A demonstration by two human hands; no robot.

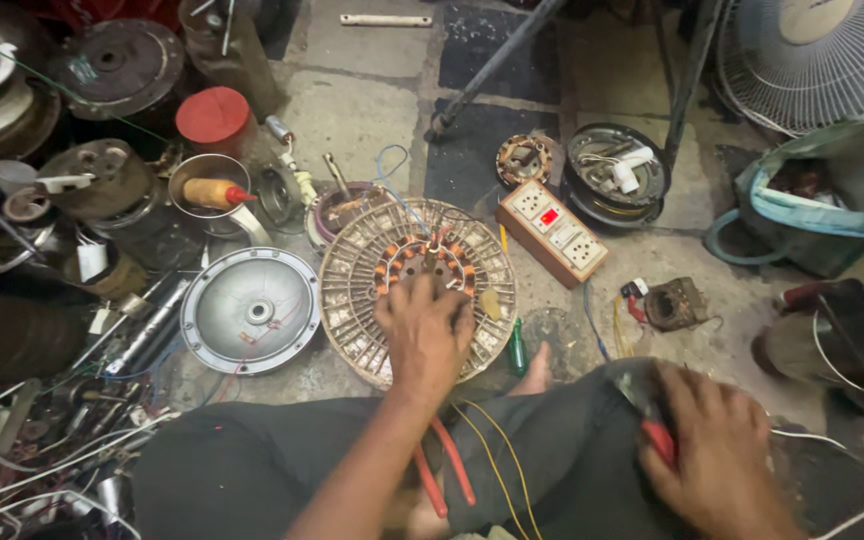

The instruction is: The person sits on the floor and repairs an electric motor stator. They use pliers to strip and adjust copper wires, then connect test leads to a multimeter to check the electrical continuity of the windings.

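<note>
Head view, only one here: person sits on the floor, legs in dark trousers, with a round ribbed motor stator disc (417, 290) lying flat in front of the knees, copper windings ringed at its centre. Left hand (422, 335) is palm-down on the near half of the disc, fingers spread and pressing on it, not curled round anything. Right hand (717, 455), well to the right of the disc over the thigh, is clenched round a red-handled tool (657, 435); tool tip is blurred, kind unclear. Red-handled pliers (442, 475) lie on the lap just below the disc, with yellow wires (497, 455) running beside them. Left of the disc, almost touching, sits a grey metal motor cover (250, 310). Up and right of the disc is a beige socket box (552, 232) with a red switch; a green screwdriver (517, 350) lies at the disc's right edge. Far right of the disc, a fan guard (812, 60) and a teal bag (822, 200). Judgement: the disc looks heavy and stiff, iron core, but the thin winding wires look fragile; better gripped by the outer ribbed rim, both sides, and kept clear of the copper and loose leads.
</note>
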